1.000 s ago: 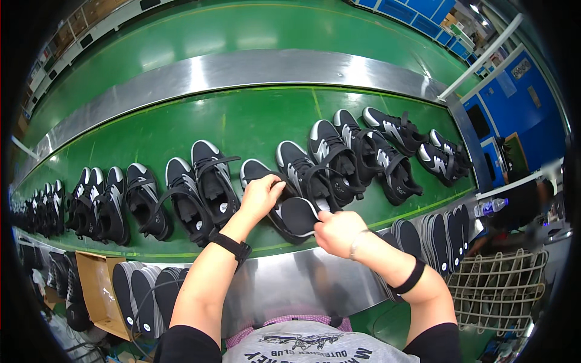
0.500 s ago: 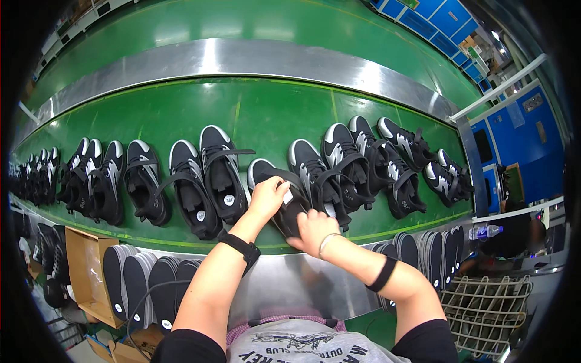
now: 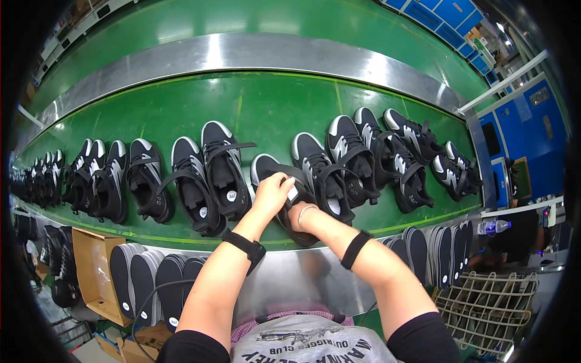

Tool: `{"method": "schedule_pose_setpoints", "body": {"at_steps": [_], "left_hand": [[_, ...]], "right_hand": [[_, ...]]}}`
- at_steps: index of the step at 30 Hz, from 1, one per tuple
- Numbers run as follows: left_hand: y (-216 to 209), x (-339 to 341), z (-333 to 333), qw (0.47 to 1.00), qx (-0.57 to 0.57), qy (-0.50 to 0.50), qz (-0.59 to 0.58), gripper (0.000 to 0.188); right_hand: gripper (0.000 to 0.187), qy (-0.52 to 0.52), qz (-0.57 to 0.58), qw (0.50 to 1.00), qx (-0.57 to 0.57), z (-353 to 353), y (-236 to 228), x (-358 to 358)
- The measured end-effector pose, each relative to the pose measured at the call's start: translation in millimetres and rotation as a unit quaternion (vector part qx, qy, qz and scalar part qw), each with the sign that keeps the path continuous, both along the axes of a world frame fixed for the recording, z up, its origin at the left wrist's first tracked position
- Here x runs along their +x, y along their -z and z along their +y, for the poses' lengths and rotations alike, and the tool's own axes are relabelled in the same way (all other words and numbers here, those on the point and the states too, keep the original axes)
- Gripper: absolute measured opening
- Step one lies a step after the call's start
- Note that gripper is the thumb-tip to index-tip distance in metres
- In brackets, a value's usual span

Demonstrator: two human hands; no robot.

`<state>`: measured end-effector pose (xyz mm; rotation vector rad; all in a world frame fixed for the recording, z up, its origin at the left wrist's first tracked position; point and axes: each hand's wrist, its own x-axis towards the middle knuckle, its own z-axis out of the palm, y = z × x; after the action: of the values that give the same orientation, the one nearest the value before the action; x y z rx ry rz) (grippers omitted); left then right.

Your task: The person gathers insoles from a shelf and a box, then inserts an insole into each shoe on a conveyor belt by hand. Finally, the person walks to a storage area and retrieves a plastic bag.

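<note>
A black sneaker with a pale toe edge [image 3: 264, 163] lies on the green belt in front of me, its heel toward me. My left hand [image 3: 274, 192] pinches the upper part of its opening, beside a small white label [image 3: 292, 193]. Into the shoe's opening reaches my right hand [image 3: 297, 216], the fingers hidden inside. Close on the right stands another black sneaker [image 3: 310, 154] with a loose strap. To the left is a pair of black sneakers [image 3: 189, 158] with round white stickers on their insoles.
More black sneakers [image 3: 145, 175] line the green belt [image 3: 272, 109] on both sides. Stacked insoles [image 3: 169, 278] stand along the near metal edge at left, others [image 3: 417, 248] at right. An open cardboard box [image 3: 91, 266] is at lower left, a wire rack [image 3: 484, 308] at lower right.
My right hand has moved from the heel area of the sneaker into its opening. My left hand keeps its hold on the upper part. The view has shifted slightly.
</note>
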<state>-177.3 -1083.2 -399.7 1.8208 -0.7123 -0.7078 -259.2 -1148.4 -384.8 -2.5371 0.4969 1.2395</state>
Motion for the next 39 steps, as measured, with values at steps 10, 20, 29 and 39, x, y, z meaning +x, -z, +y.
{"method": "schedule_pose_setpoints", "body": {"at_steps": [10, 20, 29, 39], "left_hand": [[-7.4, -1.0, -0.9, 1.000, 0.010, -0.001, -0.009, 0.026], [0.7, 0.5, 1.7, 0.999, 0.013, 0.000, 0.048, 0.026], [-7.6, -5.5, 2.0, 0.997, -0.016, 0.003, 0.081, 0.018], [-100.3, -22.2, -3.7, 0.957, -0.073, 0.046, -0.276, 0.020]], "right_hand": [[0.023, -0.153, -0.005, 0.984, -0.096, 6.2, -28.7, -9.1], [0.054, -0.085, 0.075, 0.988, 0.106, -4.8, -50.7, -30.9], [0.015, 0.559, -0.294, 0.673, 0.385, -9.4, 4.9, -31.2], [0.020, 0.463, -0.424, 0.675, 0.387, 0.9, -67.8, -119.1]]}}
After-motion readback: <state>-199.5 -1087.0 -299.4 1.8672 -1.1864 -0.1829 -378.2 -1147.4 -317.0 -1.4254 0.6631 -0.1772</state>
